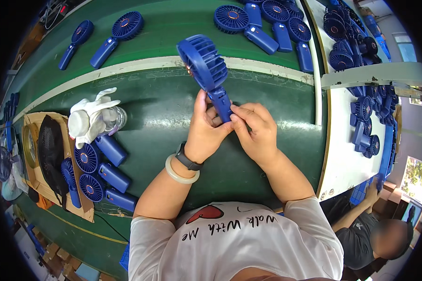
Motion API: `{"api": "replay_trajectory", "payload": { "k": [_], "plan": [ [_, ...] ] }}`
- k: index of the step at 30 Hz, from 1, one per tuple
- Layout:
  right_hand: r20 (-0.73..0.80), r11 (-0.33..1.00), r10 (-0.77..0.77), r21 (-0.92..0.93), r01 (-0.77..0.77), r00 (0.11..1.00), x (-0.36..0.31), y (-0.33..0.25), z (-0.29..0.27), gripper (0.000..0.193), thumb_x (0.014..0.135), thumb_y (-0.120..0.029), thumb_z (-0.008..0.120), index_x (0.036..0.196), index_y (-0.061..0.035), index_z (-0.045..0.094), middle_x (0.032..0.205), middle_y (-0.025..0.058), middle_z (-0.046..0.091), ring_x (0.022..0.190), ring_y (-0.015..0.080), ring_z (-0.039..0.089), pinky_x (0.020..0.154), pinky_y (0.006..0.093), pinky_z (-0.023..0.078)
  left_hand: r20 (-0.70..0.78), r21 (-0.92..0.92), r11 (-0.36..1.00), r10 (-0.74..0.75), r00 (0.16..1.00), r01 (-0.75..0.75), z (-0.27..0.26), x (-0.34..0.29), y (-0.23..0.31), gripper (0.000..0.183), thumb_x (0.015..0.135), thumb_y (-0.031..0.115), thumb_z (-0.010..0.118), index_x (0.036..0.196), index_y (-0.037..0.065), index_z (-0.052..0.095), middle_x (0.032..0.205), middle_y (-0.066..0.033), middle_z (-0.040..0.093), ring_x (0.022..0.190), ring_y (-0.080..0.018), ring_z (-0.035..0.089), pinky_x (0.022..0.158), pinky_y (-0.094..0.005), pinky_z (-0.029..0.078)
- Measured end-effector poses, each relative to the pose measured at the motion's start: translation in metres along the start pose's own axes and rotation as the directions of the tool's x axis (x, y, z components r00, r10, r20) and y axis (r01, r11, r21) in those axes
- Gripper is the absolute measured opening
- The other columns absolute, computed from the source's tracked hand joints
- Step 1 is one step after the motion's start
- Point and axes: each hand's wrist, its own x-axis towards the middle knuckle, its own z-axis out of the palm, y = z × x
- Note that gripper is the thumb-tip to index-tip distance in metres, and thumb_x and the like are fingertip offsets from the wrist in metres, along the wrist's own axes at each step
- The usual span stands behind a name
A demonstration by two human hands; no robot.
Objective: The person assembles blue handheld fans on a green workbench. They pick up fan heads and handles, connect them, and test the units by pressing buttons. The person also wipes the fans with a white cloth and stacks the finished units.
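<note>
A blue handheld fan (203,61) is held up over the green table, its round caged head tilted away at the top. My left hand (207,122) wraps round the lower part of its handle, thumb up along the side. The fingers of my right hand (255,129) are pinched against the handle's right edge near its lower end. Any small part between those fingertips is hidden. On my left wrist are a dark watch and a pale bangle.
Several blue fans (98,173) lie left beside a cardboard tray (86,206). A clear jar (115,119) has a white glove (93,110) draped on it. More fans (232,19) rest on the green belt (173,28) beyond a pale rail. At right, a person sits by a white table (335,154).
</note>
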Motion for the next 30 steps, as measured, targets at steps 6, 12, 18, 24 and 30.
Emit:
{"api": "replay_trajectory", "payload": {
  "k": [6,12,18,24,30],
  "plan": [
    [-0.033,0.995,-0.057,-0.083,0.054,0.998,-0.002,-0.002,0.006,0.017,0.069,-0.007,0.072,0.083,-0.0052,0.062,0.08,0.0073,0.058,0.071,0.0261,0.057,0.063,0.0352,0.047,-0.055,0.192,0.975,0.12,0.991,-0.108,-0.002,-0.002,-0.013,0.08,0.065,-0.015,0.068,0.127,0.004,0.021,0.109,-0.0075,0.041,0.106,-0.022,0.054,0.089,-0.0354,0.048],
    [-0.037,0.992,-0.064,-0.115,0.059,0.997,-0.005,-0.006,0.012,0.017,0.069,-0.006,0.072,0.083,-0.0051,0.062,0.082,0.0078,0.057,0.072,0.0262,0.056,0.064,0.0356,0.047,-0.052,0.272,0.952,0.164,0.985,-0.144,-0.004,-0.001,-0.019,0.079,0.065,-0.016,0.069,0.124,0.004,0.02,0.106,-0.0072,0.04,0.103,-0.0216,0.055,0.089,-0.0356,0.048],
    [-0.055,0.992,-0.06,-0.116,0.053,0.997,-0.01,-0.008,0.018,0.017,0.07,-0.003,0.07,0.083,-0.0052,0.06,0.083,0.0084,0.057,0.074,0.0275,0.055,0.066,0.0363,0.047,-0.039,0.335,0.932,0.16,0.986,-0.138,-0.003,-0.002,-0.016,0.073,0.067,-0.014,0.068,0.121,0.004,0.022,0.106,-0.0073,0.04,0.103,-0.0214,0.055,0.088,-0.0351,0.048],
    [-0.008,0.994,-0.082,-0.073,0.081,0.997,-0.014,-0.007,0.018,0.018,0.071,-0.002,0.068,0.084,-0.0041,0.056,0.083,0.0094,0.056,0.074,0.0285,0.054,0.067,0.0359,0.046,0.008,0.427,0.886,0.195,0.981,-0.18,-0.01,0.0,-0.023,0.074,0.068,-0.013,0.068,0.122,0.004,0.021,0.106,-0.0072,0.04,0.103,-0.0213,0.055,0.087,-0.0347,0.05],
    [-0.099,0.92,0.266,0.323,-0.222,0.959,-0.017,-0.001,0.022,0.022,0.07,-0.001,0.07,0.086,-0.0028,0.055,0.083,0.0098,0.056,0.069,0.026,0.054,0.063,0.0344,0.046,-0.067,0.112,0.99,0.098,0.993,-0.09,-0.004,0.001,-0.015,0.076,0.068,-0.016,0.066,0.123,0.007,0.019,0.107,-0.0068,0.038,0.103,-0.0214,0.054,0.087,-0.0336,0.05]
  ]
}}
